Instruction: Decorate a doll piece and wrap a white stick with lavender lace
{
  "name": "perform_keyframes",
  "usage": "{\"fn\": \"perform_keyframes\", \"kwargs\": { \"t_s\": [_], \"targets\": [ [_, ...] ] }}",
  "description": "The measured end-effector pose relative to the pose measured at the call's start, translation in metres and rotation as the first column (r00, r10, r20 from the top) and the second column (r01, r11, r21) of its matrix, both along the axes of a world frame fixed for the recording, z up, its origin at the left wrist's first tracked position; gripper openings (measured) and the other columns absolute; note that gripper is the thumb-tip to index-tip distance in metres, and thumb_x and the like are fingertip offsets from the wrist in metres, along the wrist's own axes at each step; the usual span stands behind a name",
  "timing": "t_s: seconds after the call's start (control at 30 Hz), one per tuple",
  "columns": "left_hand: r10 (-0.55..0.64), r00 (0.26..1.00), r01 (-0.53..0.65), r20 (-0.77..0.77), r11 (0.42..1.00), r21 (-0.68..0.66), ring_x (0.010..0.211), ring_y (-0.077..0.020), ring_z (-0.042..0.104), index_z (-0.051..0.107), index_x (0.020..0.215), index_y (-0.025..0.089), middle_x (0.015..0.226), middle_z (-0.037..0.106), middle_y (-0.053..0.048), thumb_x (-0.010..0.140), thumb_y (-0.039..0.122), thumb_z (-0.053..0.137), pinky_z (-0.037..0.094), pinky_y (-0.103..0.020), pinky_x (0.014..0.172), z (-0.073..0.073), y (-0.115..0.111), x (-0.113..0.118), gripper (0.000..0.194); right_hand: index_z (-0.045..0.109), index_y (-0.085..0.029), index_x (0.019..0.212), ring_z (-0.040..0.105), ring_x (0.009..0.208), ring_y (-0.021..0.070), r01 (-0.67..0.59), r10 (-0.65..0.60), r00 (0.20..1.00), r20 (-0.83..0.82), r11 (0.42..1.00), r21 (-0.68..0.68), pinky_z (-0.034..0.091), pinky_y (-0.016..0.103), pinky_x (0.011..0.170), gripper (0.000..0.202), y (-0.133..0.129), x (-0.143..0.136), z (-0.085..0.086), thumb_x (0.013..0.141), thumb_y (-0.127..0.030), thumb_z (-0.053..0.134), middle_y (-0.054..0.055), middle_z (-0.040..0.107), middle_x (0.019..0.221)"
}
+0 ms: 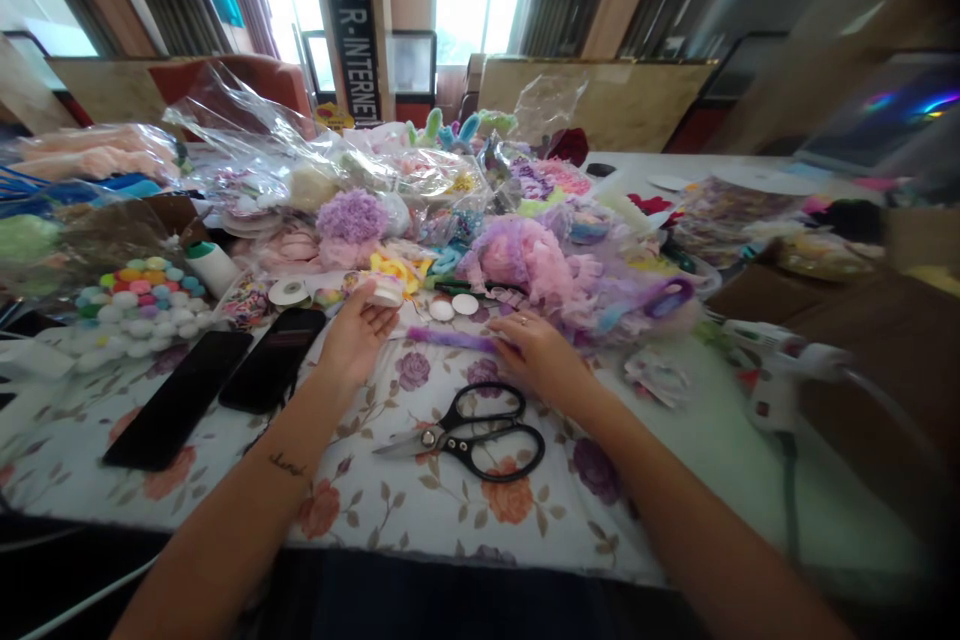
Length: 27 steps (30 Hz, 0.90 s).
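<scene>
My left hand (360,335), palm turned up, grips a small white roll of ribbon (386,292) between thumb and fingers. To its right, my right hand (541,360) has its fingers closed over one end of a fuzzy purple strip (450,338), which lies along the cloth toward my left hand. Black-handled scissors (465,435) rest between my forearms, blades pointing left. Just beyond the strip are two small white discs (465,304). A fluffy pink and purple bundle (525,260) sits behind my right hand.
Two black phones (274,360) lie at left, near a bag of coloured pompoms (142,300). Clear plastic bags (420,180) and craft supplies heap across the back. A white glue gun (780,375) with its cable stands at right. The flowered tablecloth (360,510) ends at the front edge.
</scene>
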State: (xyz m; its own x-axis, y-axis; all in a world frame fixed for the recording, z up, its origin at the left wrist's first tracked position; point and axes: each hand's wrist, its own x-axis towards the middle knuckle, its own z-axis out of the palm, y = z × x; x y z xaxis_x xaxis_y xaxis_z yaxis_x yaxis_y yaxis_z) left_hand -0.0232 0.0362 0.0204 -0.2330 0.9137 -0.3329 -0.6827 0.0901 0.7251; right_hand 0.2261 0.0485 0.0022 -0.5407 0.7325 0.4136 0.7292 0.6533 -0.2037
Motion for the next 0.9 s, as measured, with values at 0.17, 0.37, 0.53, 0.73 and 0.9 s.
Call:
{"fn": "perform_keyframes", "kwargs": {
  "t_s": [0.17,0.37,0.53,0.73,0.9],
  "targets": [
    [-0.011,0.998,0.009,-0.068,1.0,-0.027,0.071,-0.0131,0.064,0.063,0.082,0.015,0.071,0.067,-0.002,0.076,0.028,0.067,0.049,-0.026,0.076,-0.008,0.002,-0.001,0.015,0.071,-0.014,0.1,0.061,0.087,0.0232,-0.058,0.067,0.995,0.068,0.991,-0.12,0.048,0.034,0.08,0.021,-0.002,-0.011,-0.005,0.089,-0.017,0.054,0.012,0.069,0.094],
    [0.13,0.982,-0.124,-0.137,0.991,0.048,0.074,-0.0119,0.063,0.062,0.082,0.018,0.069,0.065,0.001,0.068,0.034,0.075,0.046,-0.025,0.083,-0.019,0.011,-0.005,0.025,0.075,-0.02,0.086,0.066,0.069,0.0191,-0.059,0.05,0.998,-0.034,0.926,-0.373,0.049,0.028,0.066,0.017,0.005,0.025,0.007,0.081,-0.015,0.06,0.004,0.073,0.078],
    [0.101,0.99,-0.09,-0.094,0.989,0.115,0.069,-0.0104,0.062,0.059,0.078,0.018,0.067,0.064,0.003,0.068,0.029,0.075,0.048,-0.027,0.084,-0.015,0.006,0.0,0.022,0.075,-0.019,0.087,0.065,0.071,0.0206,-0.02,-0.004,0.997,-0.072,0.945,-0.327,0.049,0.03,0.066,0.014,0.006,0.037,0.013,0.082,-0.026,0.063,0.004,0.072,0.079],
    [-0.019,0.994,0.051,-0.108,0.952,0.303,0.074,-0.0113,0.064,0.058,0.084,0.017,0.079,0.067,0.001,0.069,0.021,0.077,0.052,-0.031,0.083,-0.006,-0.008,0.016,0.025,0.072,-0.017,0.087,0.065,0.083,0.0209,-0.033,0.002,0.97,-0.245,0.992,-0.123,0.05,0.032,0.077,0.015,-0.004,0.009,0.004,0.087,-0.023,0.059,0.008,0.07,0.087],
    [-0.184,0.975,0.211,-0.126,0.942,0.261,0.082,-0.0137,0.066,0.063,0.087,0.014,0.088,0.069,-0.002,0.07,0.018,0.077,0.053,-0.032,0.086,-0.013,-0.016,0.03,0.023,0.074,-0.019,0.085,0.063,0.083,0.0214,-0.096,0.072,0.984,-0.165,0.985,-0.144,0.049,0.034,0.077,0.015,-0.006,-0.003,-0.009,0.087,-0.022,0.059,0.008,0.07,0.084]
  ]
}}
